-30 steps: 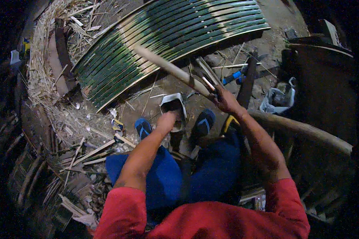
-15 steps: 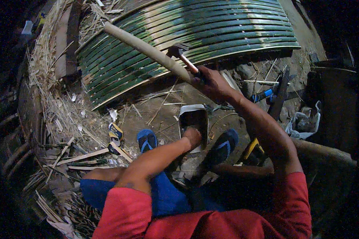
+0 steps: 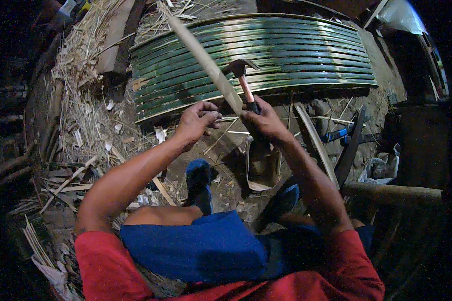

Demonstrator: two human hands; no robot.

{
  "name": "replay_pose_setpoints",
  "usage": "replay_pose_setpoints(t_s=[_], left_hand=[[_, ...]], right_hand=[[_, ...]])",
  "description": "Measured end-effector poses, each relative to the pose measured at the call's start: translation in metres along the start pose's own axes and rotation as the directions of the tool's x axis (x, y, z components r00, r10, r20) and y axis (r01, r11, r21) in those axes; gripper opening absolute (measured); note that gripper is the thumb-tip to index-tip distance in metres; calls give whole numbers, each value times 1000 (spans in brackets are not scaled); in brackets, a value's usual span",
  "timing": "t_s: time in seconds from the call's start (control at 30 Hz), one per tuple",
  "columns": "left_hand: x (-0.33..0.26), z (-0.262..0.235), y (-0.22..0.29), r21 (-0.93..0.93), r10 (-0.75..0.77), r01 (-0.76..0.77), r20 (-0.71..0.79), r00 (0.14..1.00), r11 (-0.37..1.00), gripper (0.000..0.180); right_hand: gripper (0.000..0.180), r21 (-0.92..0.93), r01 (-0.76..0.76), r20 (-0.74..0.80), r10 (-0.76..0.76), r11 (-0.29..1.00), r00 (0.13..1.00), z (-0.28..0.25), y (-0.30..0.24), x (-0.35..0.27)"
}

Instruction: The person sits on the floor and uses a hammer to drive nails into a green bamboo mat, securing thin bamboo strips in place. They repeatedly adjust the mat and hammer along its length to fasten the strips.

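My right hand is closed around the dark grip of a claw hammer, its head pointing away from me. The near end of a long pale wooden pole is in the same hand, and the pole slants up to the far left. My left hand hovers just left of the pole, its fingers curled and thumb drawn in; anything pinched there is too small to make out. Below my right hand, a cut-open plastic container sits on the ground, its inside in shadow. Beyond both hands lies a slatted green bamboo panel.
A blue-handled tool and a dark blade-like piece lie to the right, near a plastic bag and a thick pole. Bamboo shavings and a wooden beam are at the left. My sandalled feet flank the container.
My left hand has come out of the container and up beside the pole. My right hand, with hammer and pole, has shifted slightly nearer, and the pole points more steeply away.
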State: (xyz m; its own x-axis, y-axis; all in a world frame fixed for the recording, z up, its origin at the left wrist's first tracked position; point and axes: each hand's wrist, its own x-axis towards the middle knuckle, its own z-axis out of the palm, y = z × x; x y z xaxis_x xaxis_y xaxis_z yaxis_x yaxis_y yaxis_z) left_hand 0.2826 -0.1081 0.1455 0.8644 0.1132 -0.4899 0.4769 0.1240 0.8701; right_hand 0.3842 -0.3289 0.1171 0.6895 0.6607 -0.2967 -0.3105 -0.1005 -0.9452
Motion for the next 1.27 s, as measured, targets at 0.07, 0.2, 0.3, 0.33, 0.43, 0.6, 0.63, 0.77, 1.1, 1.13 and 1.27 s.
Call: replay_pose_setpoints(t_s=[0.07,0.2,0.3,0.33,0.43,0.6,0.63,0.77,1.1,1.13,1.27], left_hand=[[-12,0,-1,-76,77,-78,-14,997,994,23],[-23,-6,-5,-70,102,-106,-55,993,992,25],[-26,-18,-8,-85,153,-157,-55,987,984,26],[-28,-22,-9,-133,124,-132,-71,990,982,23],[-32,-34,-14,-108,79,-85,-64,995,990,20],[-36,-48,-48,-38,124,-129,-109,986,991,17],[-36,-50,-61,5,131,-132,-144,981,991,17],[-23,-69,-128,-440,-246,128,-223,943,889,26],[160,-78,-233,-890,-637,-449,-394,663,83,51],[165,-81,-236,-877,-627,-478,-396,671,42,49],[176,-88,-221,-837,-489,-547,-489,722,28,52]], right_hand=[[26,-37,26,-72,-28,999,997,32,-9,-4],[23,-17,72,-51,-73,997,996,73,-22,-5],[21,-67,69,-38,-72,995,997,91,-27,-1],[21,-86,40,-39,-43,995,998,97,-28,1],[18,-63,11,-52,-14,998,999,112,-22,8],[16,-155,180,-92,-196,971,976,122,9,25],[15,-182,145,-149,-173,973,974,118,17,32],[14,-218,125,-308,-190,968,932,85,41,57],[32,-571,-24,-343,-213,820,915,21,47,120],[33,-644,13,-309,-276,765,910,17,42,122],[30,-761,12,-210,-264,649,941,1,27,144]])
